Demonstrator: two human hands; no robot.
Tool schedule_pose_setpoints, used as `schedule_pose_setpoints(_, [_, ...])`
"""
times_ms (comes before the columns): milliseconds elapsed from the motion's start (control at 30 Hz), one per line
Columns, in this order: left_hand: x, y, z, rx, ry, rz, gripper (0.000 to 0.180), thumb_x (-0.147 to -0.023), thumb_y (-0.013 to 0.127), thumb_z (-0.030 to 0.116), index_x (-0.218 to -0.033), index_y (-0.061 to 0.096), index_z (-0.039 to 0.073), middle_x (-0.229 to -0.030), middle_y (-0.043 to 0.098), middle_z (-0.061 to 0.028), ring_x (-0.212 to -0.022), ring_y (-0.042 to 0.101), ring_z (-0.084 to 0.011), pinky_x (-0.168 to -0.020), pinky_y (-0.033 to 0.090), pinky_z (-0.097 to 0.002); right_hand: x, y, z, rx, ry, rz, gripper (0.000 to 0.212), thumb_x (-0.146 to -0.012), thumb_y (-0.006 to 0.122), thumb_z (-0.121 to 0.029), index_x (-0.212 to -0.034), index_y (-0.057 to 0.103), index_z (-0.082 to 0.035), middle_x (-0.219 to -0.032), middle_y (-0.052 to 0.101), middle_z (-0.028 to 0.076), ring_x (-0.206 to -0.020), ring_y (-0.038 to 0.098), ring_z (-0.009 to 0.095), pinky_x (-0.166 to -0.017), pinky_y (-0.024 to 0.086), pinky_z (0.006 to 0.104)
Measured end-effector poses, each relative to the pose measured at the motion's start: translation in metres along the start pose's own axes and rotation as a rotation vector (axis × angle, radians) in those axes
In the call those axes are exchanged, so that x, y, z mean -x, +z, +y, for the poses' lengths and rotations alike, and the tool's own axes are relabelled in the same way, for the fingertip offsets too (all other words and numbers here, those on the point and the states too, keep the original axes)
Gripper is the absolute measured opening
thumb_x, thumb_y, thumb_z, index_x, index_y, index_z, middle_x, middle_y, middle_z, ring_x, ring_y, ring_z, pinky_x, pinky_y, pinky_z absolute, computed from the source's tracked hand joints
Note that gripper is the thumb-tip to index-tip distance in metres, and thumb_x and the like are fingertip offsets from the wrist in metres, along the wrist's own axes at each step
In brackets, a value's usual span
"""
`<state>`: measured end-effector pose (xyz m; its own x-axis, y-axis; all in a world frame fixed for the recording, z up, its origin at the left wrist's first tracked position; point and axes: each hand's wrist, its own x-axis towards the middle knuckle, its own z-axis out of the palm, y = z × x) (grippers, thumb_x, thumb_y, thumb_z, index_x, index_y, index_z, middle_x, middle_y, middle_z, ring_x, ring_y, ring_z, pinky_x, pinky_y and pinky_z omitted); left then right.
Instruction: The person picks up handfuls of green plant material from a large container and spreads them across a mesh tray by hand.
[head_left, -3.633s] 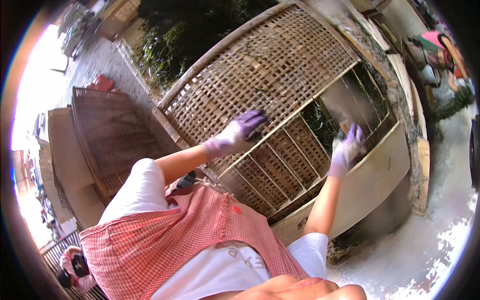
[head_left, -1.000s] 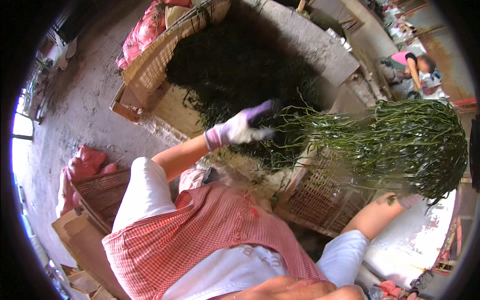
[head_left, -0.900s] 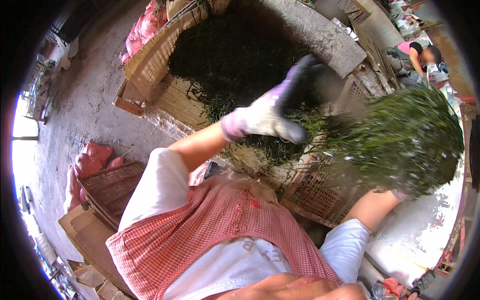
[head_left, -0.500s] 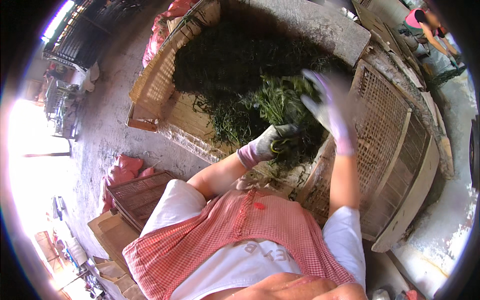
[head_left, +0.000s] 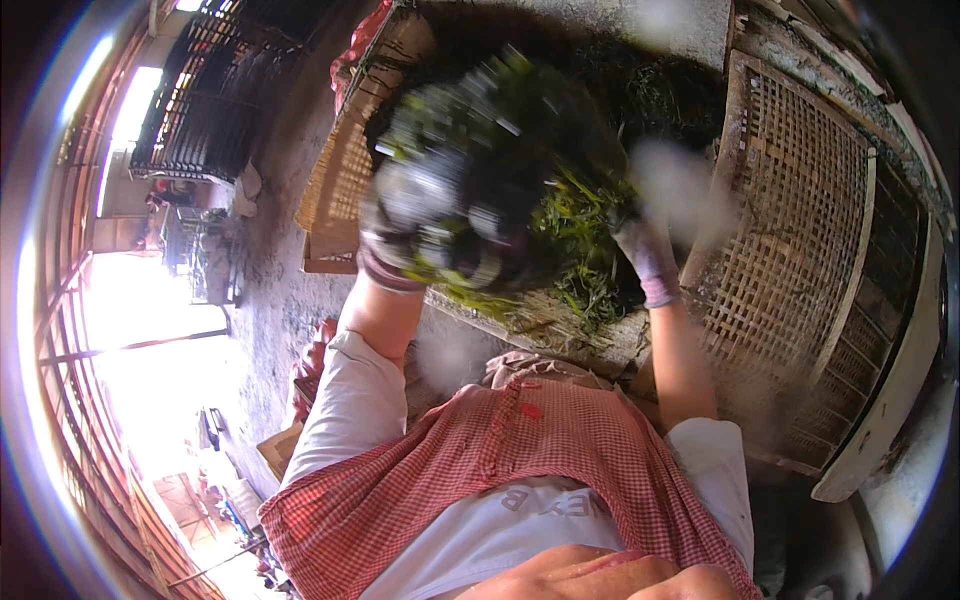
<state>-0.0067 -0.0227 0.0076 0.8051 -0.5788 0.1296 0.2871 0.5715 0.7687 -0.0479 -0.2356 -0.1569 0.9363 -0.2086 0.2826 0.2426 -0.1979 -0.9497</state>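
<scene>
Head view: between floor [head_left: 275,275] and latticework [head_left: 800,170], left hand [head_left: 388,245] grips greens [head_left: 480,150]; unclear whether right hand [head_left: 640,255] does.

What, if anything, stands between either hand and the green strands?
Nothing visible. The left hand is at the lower left of the green strands, partly hidden by them; the right hand is at their right edge. The woven panel lies farther right, not in between. Blur leaves both grips unclear.
</scene>
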Motion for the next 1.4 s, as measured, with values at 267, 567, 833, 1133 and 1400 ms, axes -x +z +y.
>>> schedule_pose_setpoints(267, [-0.022, 0.038, 0.02, -0.032, 0.101, 0.156, 0.044, -0.094, 0.047, 0.023, -0.129, 0.038, -0.002, -0.116, 0.055, -0.0114, -0.083, 0.061, -0.02, -0.065, 0.05, -0.0302, 0.072, -0.036, 0.086, 0.008, 0.229, 0.207, 0.043, -0.08, 0.064, -0.008, -0.121, 0.051, -0.002, -0.122, 0.055, 0.014, -0.11, 0.054, 0.026, -0.091, 0.046, 0.033])
schedule_pose_setpoints(567, [0.001, 0.048, 0.024, -0.288, -0.156, 0.019, 0.034, -0.093, 0.047, 0.02, -0.121, 0.047, 0.0, -0.09, 0.057, -0.0052, -0.064, 0.053, -0.0102, -0.051, 0.044, -0.022, -0.003, 0.013, -0.156, 0.626, -0.562, -0.098, 0.037, -0.072, 0.068, -0.018, -0.108, 0.064, -0.024, -0.114, 0.06, 0.004, -0.109, 0.053, 0.021, -0.099, 0.036, 0.0445])
schedule_pose_setpoints(833, [-0.006, 0.03, 0.119, -0.414, 0.265, 0.115, 0.035, -0.091, 0.05, 0.018, -0.121, 0.048, 0.0, -0.095, 0.058, -0.0071, -0.071, 0.054, -0.0119, -0.057, 0.045, -0.0245, 0.064, 0.041, -0.004, 0.671, -0.473, -0.036, 0.026, -0.079, 0.064, -0.02, -0.105, 0.065, -0.024, -0.118, 0.059, 0.002, -0.11, 0.053, 0.022, -0.099, 0.035, 0.0494])
schedule_pose_setpoints(1133, [0.035, -0.018, 0.069, -0.635, 0.061, 0.18, 0.037, -0.089, 0.053, 0.015, -0.122, 0.048, 0.0, -0.1, 0.058, -0.0093, -0.078, 0.055, -0.0139, -0.063, 0.047, -0.0273, 0.041, -0.003, -0.15, 0.493, -0.602, 0.016, 0.032, -0.075, 0.066, -0.021, -0.106, 0.065, -0.023, -0.12, 0.057, 0.005, -0.112, 0.051, 0.029, -0.097, 0.038, 0.0485])
schedule_pose_setpoints(1400, [-0.013, 0.048, 0.237, -1.055, 0.279, 0.039, 0.038, -0.087, 0.056, 0.013, -0.122, 0.049, 0.0, -0.104, 0.058, -0.0112, -0.084, 0.057, -0.0157, -0.069, 0.049, -0.0298, 0.088, 0.033, -0.013, 0.653, -0.373, -0.061, 0.04, -0.077, 0.06, -0.021, -0.116, 0.059, -0.016, -0.11, 0.062, 0.008, -0.102, 0.056, 0.028, -0.094, 0.042, 0.0392])
